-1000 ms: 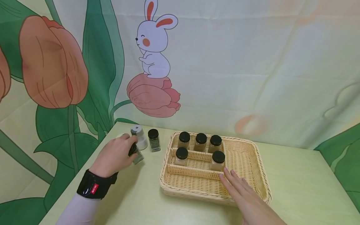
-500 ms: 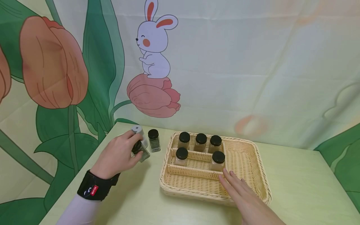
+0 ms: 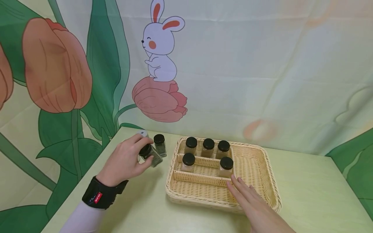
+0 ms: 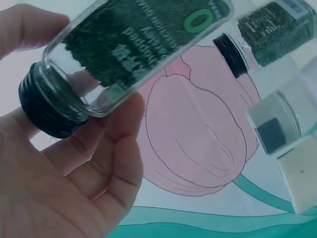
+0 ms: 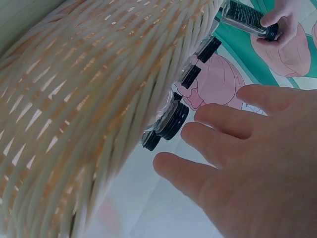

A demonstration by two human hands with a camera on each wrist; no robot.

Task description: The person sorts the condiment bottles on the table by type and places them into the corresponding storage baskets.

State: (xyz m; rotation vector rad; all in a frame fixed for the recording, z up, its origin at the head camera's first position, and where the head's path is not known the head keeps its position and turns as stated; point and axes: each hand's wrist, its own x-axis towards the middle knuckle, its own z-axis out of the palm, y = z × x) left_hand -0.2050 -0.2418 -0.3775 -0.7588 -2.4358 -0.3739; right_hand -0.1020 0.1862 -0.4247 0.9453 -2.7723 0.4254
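My left hand (image 3: 139,152) grips a glass spice jar (image 3: 152,156) of dark green herbs by its black lid end. The jar is tilted and held just above the table, left of the wicker basket (image 3: 262,168). In the left wrist view the jar (image 4: 133,49) lies slanted between thumb and fingers, with its lid (image 4: 47,106) against my palm. My right hand (image 3: 243,191) lies flat with straight fingers in the basket's front right part. Those fingers (image 5: 233,121) reach along the woven wall (image 5: 74,99). Several black-lidded jars (image 3: 207,147) stand in the basket's back compartments.
A second dark herb jar (image 3: 159,145) and a white jar with a grey lid (image 3: 142,132) stand on the table behind my left hand. The basket's front compartment (image 3: 198,189) holds nothing. A printed cloth backdrop (image 3: 233,64) hangs close behind the table.
My left hand has lifted the herb jar and carried it right, toward the basket, tilting it further. The right hand has stayed put.
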